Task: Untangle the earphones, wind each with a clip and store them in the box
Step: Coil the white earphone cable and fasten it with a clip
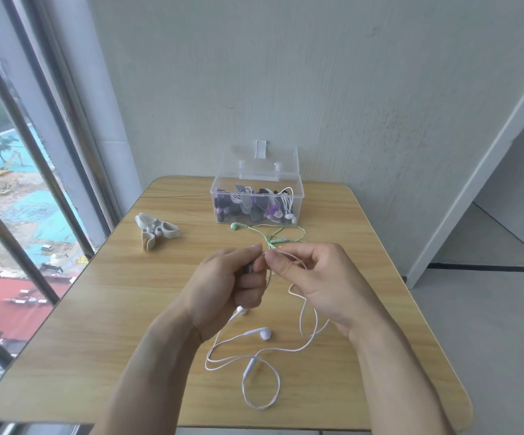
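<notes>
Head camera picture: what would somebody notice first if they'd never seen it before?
Probably the two hands in the middle, left hand and right hand, pinching a white earphone cable whose loops trail over the wooden table toward the person. Behind them, by the wall, stands a clear box, lid open, holding wound earphones, with a green earphone lying just in front of it.

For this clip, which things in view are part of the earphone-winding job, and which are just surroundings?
Part of the job:
- white earphones, cable pinched in left hand and right hand
- green earphones, loose on the table
- pale clips, at the left
- clear box, lid open, wound earphones already inside

Just surroundings:
- wooden table
- window
- wall
</notes>
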The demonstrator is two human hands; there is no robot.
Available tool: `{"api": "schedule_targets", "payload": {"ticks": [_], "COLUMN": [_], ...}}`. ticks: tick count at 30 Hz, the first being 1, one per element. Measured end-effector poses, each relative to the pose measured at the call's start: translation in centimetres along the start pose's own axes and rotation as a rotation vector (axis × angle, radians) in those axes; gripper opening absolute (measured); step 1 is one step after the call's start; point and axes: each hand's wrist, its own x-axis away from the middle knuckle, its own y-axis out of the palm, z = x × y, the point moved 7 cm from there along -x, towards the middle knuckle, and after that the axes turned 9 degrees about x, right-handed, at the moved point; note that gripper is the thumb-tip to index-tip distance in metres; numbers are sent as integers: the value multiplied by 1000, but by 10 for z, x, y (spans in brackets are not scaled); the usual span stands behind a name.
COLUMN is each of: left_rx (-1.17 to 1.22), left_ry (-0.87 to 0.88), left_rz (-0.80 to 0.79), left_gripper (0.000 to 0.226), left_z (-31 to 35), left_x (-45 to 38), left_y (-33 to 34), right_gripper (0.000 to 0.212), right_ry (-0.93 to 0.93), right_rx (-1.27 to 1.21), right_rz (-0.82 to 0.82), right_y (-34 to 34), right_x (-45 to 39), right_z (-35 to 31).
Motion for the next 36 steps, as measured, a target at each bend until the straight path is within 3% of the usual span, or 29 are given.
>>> {"api": "schedule_targets", "payload": {"ticks": [7, 12, 18, 22, 29, 33, 36], "left_rx": [-105, 116, 292, 285, 274, 199, 199], "left_ry": [-21, -110, -5, 10, 14, -18, -41], "left_rz": [142, 31, -130, -99, 22, 0, -50], "left_gripper": [37, 27, 27, 25, 21, 9, 10], "left_z": [-2, -6, 6, 5, 3, 2, 3], "left_x": [2, 3, 6, 5, 1, 0, 3], "left_y": [-10, -1, 4, 0, -10, -10, -4], "right_gripper": [20, 24, 41, 18, 14, 24, 25], "right_ry": [71, 133, 189, 202, 171, 157, 185], "right_rx": [35, -92, -53, 41, 54, 132, 197], "right_rz": [44, 49, 160, 46, 96, 91, 190], "right_y": [8, 9, 4, 11, 10, 8, -1], "right_x": [-5, -5, -9, -9, -11, -13, -12], "right_z": [7, 8, 23, 28, 27, 28, 33]}}
